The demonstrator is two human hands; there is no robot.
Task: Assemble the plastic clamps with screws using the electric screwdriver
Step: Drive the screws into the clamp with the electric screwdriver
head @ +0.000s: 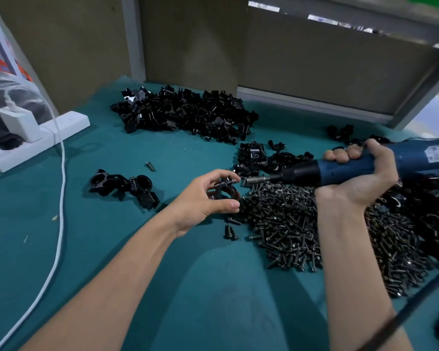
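Just right of the frame's centre, the left hand holds a black plastic clamp over the green mat, thumb beneath and fingers curled over the top, pinching it. The bit of the electric screwdriver sits right at a screw on the clamp's upper edge; whether it is seated I cannot tell. The right hand, at mid right, is wrapped tight round the tool's blue barrel. A white sticker sits on the tool's rear, its print too blurred to read. Under the tool and the right wrist lies a broad heap of screws spreading to the lower right, with a few strays at its left edge. Just behind the hands is a small cluster of clamp parts, and at upper centre the big pile of clamp parts. Left of centre lie joined clamps with a single screw near them. Open mat stretches across the lower left and bottom centre. A white cable runs down the left side from a power strip carrying a charger. Brown panels close the back edge, and a dark cord crosses the lower right corner.
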